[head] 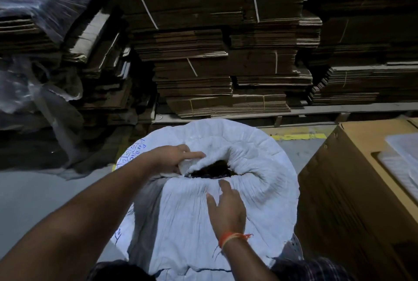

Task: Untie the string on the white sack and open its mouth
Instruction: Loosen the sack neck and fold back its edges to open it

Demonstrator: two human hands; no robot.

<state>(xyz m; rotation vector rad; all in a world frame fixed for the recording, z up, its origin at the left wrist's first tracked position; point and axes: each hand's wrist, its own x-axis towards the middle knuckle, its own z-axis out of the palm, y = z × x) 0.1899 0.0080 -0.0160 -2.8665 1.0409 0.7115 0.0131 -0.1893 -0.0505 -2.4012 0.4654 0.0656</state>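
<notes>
The big white sack (181, 217) stands upright right in front of me, blue writing on its left side. Its crinkled mouth (212, 171) gapes a little and shows dark contents inside. My left hand (174, 157) pinches the left rim of the mouth between thumb and fingers. My right hand (226, 206) lies flat on the near side of the sack just below the mouth, fingers spread, an orange thread around its wrist. No string is visible on the sack.
Stacks of flattened, strapped cardboard (226, 54) fill the wall behind the sack. Plastic sheeting (34, 81) hangs at the left. A large brown carton (352, 190) stands close on the right. Grey floor (34, 194) shows at the left.
</notes>
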